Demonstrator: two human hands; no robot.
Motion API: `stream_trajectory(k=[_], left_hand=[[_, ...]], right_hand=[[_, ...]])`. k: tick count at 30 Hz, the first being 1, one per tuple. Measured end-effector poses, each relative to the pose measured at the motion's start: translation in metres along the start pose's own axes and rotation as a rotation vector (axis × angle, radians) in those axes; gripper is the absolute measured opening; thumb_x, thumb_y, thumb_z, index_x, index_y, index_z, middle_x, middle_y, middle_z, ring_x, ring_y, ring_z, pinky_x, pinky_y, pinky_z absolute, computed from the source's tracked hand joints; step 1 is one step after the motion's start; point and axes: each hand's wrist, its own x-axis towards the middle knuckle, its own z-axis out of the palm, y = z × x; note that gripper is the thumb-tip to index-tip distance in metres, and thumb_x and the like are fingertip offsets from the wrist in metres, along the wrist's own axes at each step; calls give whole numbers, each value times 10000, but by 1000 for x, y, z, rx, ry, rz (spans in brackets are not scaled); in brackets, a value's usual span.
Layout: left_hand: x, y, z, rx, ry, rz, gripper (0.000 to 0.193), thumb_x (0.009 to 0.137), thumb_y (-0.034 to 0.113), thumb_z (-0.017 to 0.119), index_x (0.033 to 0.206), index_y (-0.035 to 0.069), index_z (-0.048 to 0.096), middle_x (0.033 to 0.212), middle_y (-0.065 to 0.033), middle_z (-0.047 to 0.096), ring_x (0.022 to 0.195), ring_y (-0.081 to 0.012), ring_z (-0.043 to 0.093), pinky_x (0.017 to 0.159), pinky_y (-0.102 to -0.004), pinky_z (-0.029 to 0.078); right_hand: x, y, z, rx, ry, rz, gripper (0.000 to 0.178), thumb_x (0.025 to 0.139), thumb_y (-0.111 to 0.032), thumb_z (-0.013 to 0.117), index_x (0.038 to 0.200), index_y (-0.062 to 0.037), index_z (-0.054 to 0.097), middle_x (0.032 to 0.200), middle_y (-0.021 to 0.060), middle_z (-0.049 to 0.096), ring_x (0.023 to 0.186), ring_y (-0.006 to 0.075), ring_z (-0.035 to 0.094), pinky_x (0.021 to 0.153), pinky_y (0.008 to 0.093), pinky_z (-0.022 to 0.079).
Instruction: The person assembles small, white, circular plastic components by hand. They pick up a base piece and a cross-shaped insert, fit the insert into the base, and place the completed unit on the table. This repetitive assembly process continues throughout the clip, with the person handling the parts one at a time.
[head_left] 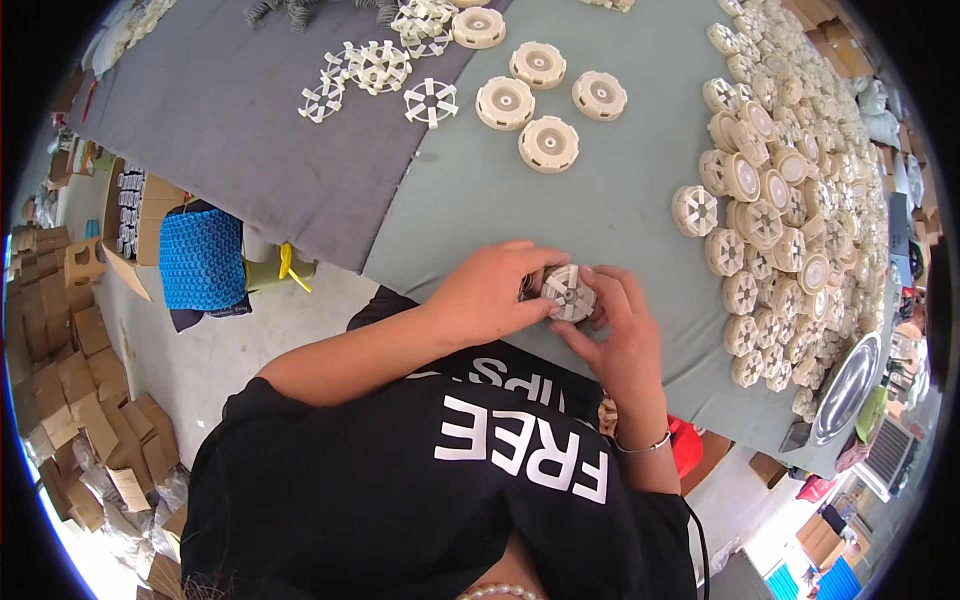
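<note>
Close in front of my body, over the near edge of the table, a round cream wheel-like part (571, 296) with a spoked face is held between both hands. My left hand (497, 290) is closed on its left side, the thumb pressed on the spoked face. A dark coiled piece (527, 286) shows by the left fingers; its full shape is hidden. My right hand (622, 325) grips the wheel-like part's right rim with bent fingers and thumb. Beyond my hands lie several loose cream wheel-like parts (548, 145), their ringed faces up. White spoked rings (431, 102) lie to their left.
A large heap of cream wheel-like parts (790, 210) covers the table's right side. Dark coiled springs (300, 12) lie at the far left on the grey cloth (290, 150). A shiny metal bowl (846, 390) stands at the right. A blue textured cushion (203, 260) and cardboard boxes (110, 440) are left.
</note>
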Motion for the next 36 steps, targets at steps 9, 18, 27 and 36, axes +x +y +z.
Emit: stream_trajectory(k=[9,18,27,36], left_hand=[[-15,-4,-11,-1132,-143,-243,411,1076,119,571,1478,35,550,1302,-88,641,1195,-224,688,958,-380,604],[-29,7,8,-1064,-30,-271,398,1072,66,603,1466,24,568,1378,-95,635,1252,-215,660,1044,-384,600],[-42,-6,13,-870,40,-181,397,1056,117,677,1436,22,614,1317,-82,686,1136,-183,709,918,-348,643],[-65,-10,-3,-633,-148,-240,387,1056,192,687,1414,54,639,1150,-63,727,973,-153,710,742,-298,621]], right_hand=[[8,41,-71,104,600,50,519,803,34,832,1292,-47,681,986,44,690,767,122,639,712,266,540],[-4,-12,11,125,131,-234,427,816,-98,866,1219,-87,725,1132,100,681,964,283,715,811,408,597],[-18,-24,26,265,208,-159,298,890,-141,823,1171,-87,738,1090,89,705,967,310,724,826,403,589],[-37,-20,18,258,123,-294,249,898,-98,821,1135,-46,760,1054,104,724,959,252,733,858,364,590]])
